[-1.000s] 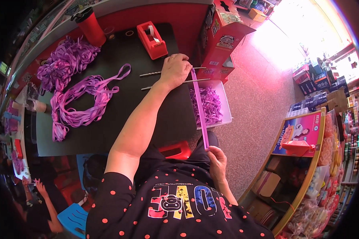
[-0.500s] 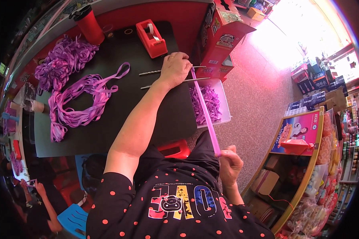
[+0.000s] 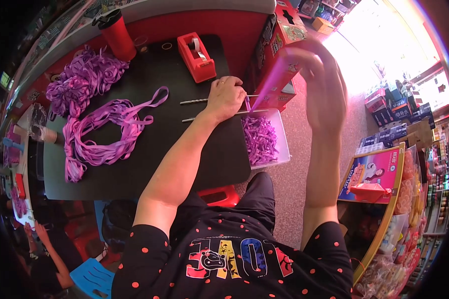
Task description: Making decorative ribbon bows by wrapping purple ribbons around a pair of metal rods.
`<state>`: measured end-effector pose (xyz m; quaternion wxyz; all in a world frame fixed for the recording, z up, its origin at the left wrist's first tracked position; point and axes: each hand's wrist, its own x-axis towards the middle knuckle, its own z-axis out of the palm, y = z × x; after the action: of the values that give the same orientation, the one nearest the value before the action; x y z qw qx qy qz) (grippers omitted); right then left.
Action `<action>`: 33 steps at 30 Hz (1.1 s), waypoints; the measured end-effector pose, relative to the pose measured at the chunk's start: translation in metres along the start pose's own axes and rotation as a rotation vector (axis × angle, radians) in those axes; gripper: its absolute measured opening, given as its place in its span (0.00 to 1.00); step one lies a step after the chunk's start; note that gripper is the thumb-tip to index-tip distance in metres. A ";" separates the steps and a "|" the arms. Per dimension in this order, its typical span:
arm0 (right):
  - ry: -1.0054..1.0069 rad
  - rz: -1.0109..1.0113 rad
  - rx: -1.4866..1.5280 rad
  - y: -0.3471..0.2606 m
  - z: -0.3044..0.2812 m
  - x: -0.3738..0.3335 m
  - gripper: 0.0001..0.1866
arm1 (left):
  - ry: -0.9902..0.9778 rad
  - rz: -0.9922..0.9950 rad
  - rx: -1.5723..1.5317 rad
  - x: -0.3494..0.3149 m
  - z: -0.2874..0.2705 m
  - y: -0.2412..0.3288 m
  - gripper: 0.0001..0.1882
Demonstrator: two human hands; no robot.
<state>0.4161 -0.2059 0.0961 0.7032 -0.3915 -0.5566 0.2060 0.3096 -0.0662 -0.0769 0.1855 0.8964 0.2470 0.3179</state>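
Observation:
A purple ribbon (image 3: 270,88) stretches between my hands, its upper part smeared by motion. My left hand (image 3: 225,97) is closed at the table's right edge, over two thin metal rods (image 3: 193,101) that stick out past the edge. The ribbon comes out beside its fingertips, where it meets the rods. Raised at the right, my blurred right hand (image 3: 324,87) pinches the ribbon's other end. Below the rods, a white plastic tub (image 3: 285,144) holds many short purple ribbon pieces (image 3: 260,140). On the table lie a looped ribbon hank (image 3: 102,147) and a tangled ribbon heap (image 3: 82,82).
On the dark table (image 3: 174,164) stand a red tape dispenser (image 3: 196,59) and a red tumbler (image 3: 118,39). A red carton (image 3: 279,45) is beyond the tub. Red (image 3: 219,196) and blue (image 3: 92,279) stools are near; another person's arm (image 3: 52,251) shows lower left.
My right hand has swung up and forward from beside my lap, so the ribbon now slants up from the rods instead of down toward me. My left hand stays at the rods.

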 end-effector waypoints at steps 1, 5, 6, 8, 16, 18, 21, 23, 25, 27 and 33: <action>-0.038 0.042 -0.025 0.012 -0.005 0.025 0.23 | 0.002 0.016 -0.004 0.001 0.002 0.002 0.10; -0.146 0.244 0.021 0.087 -0.018 0.092 0.30 | -0.040 0.001 -0.022 0.000 -0.006 0.009 0.08; -0.111 0.319 0.058 0.113 -0.021 0.101 0.28 | -0.041 -0.011 -0.041 0.000 -0.005 0.009 0.09; -0.072 0.398 0.087 0.154 -0.033 0.108 0.27 | -0.038 -0.012 -0.041 0.002 -0.001 0.011 0.09; -0.041 0.774 0.209 0.270 -0.050 0.077 0.31 | 0.009 -0.052 -0.027 0.001 -0.003 0.013 0.09; 0.006 0.800 0.241 0.288 -0.055 0.065 0.31 | 0.021 -0.062 -0.046 0.002 -0.002 0.014 0.08; 0.063 0.829 0.235 0.308 -0.062 0.041 0.32 | 0.059 -0.109 -0.081 0.005 -0.002 0.020 0.08; 0.113 0.897 0.262 0.309 -0.044 0.021 0.31 | 0.087 -0.155 -0.083 0.005 -0.005 0.019 0.08; 0.173 0.958 0.278 0.309 -0.042 -0.010 0.30 | 0.100 -0.143 -0.103 0.004 -0.008 0.020 0.09; -0.001 0.766 0.150 0.329 -0.063 -0.059 0.27 | 0.081 -0.113 -0.114 0.006 -0.001 0.023 0.09; 0.021 0.702 -0.142 0.254 -0.047 -0.206 0.25 | 0.036 -0.129 -0.090 0.003 -0.006 0.017 0.08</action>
<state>0.4370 -0.2162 -0.2336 0.5663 -0.6088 -0.3937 0.3920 0.3131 -0.0772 -0.0628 0.2411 0.8636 0.2931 0.3318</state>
